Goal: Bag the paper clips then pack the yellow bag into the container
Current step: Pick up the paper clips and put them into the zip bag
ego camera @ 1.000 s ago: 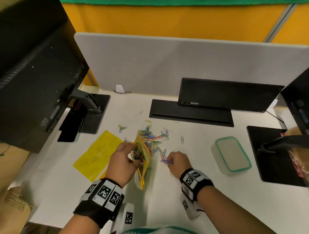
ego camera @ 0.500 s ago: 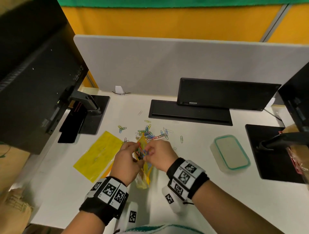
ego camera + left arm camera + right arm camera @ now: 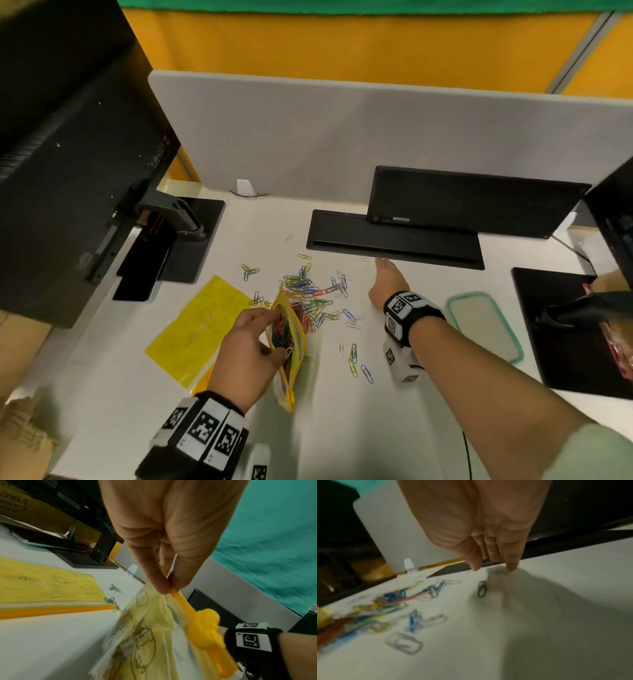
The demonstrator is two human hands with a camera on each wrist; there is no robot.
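My left hand (image 3: 270, 330) pinches the rim of the yellow zip bag (image 3: 291, 346) and holds its mouth up; colourful clips show inside it. In the left wrist view thumb and finger (image 3: 167, 588) squeeze the orange zip strip just above the yellow slider (image 3: 205, 626). The pile of paper clips (image 3: 308, 294) lies on the desk just beyond the bag. My right hand (image 3: 382, 270) reaches past the pile with straight fingers and holds nothing; its fingertips (image 3: 511, 568) hover near a lone green clip (image 3: 482, 588). The teal-rimmed container (image 3: 486, 325) sits to the right, lid on.
A second yellow bag (image 3: 202, 325) lies flat on the left. A few stray clips (image 3: 354, 359) lie near my right forearm. A black cable tray (image 3: 394, 243) and monitor bases (image 3: 568, 332) border the desk, with a grey partition behind.
My right hand has left the bag's mouth and swung forward and right, beyond the clip pile, with its fingers now straightened. The left hand keeps hold of the bag.
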